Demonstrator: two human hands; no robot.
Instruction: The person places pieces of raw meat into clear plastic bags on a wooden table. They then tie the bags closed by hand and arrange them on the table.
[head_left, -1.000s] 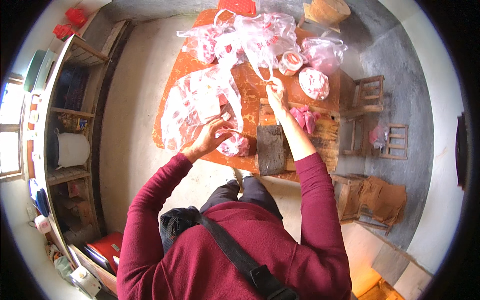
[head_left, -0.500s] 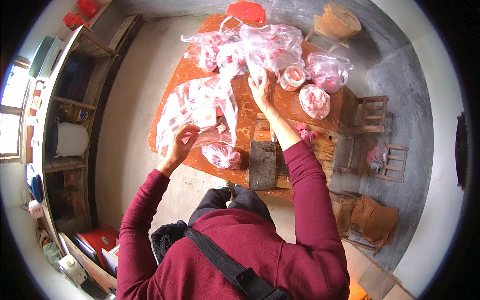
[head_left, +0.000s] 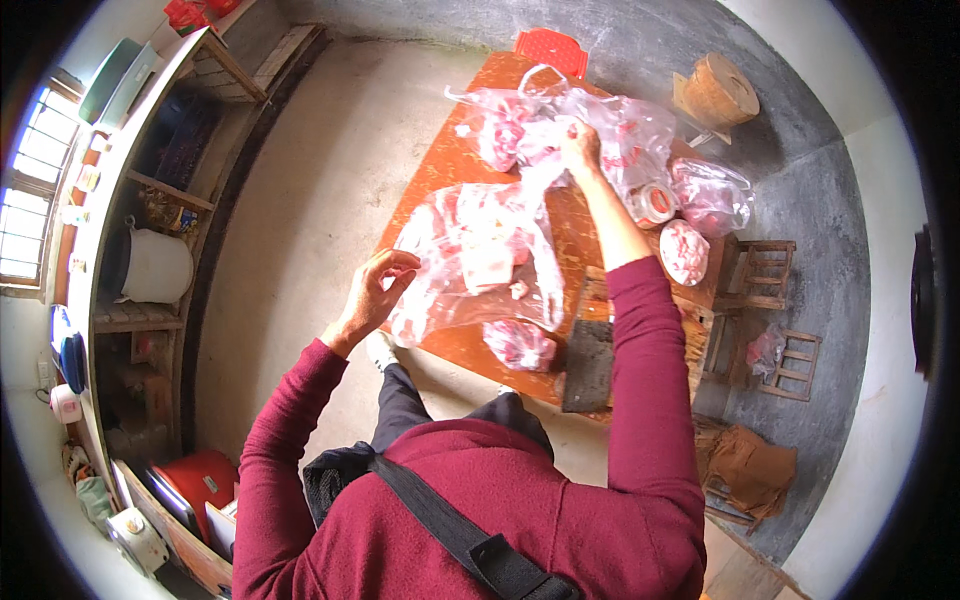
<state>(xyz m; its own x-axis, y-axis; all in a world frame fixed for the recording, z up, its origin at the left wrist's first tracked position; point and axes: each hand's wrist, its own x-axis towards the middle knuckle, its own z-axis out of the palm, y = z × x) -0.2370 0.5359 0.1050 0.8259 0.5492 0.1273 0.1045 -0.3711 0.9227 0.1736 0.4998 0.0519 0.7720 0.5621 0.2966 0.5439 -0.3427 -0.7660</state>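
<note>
The left hand (head_left: 375, 290) is hovering left of the frame's centre, its fingers curving and its thumb standing a narrow gap apart from them; nothing is showing in its grasp. It is stopping just beside the left edge of a spread clear plastic bag (head_left: 430, 232), which is lying at the centre of the frame and carrying a pale slab of meat (head_left: 488, 265).

The right hand (head_left: 580, 150) is reaching to the upper centre, fingers folding inward against the clustered plastic bags (head_left: 640, 125) — whether it is gripping film cannot be told.

A small bag of pink meat (head_left: 520, 345) is resting below the spread bag. To its right, a broad dark cleaver blade (head_left: 587, 365) is lying partly over a wooden board (head_left: 595, 295), the right sleeve hiding part of the board.

Right of the upper centre, a round tub (head_left: 652, 204), a filled bag (head_left: 712, 195) and a heaped bowl (head_left: 685, 252) are standing close together — all on the orange-brown table (head_left: 572, 225).
</note>
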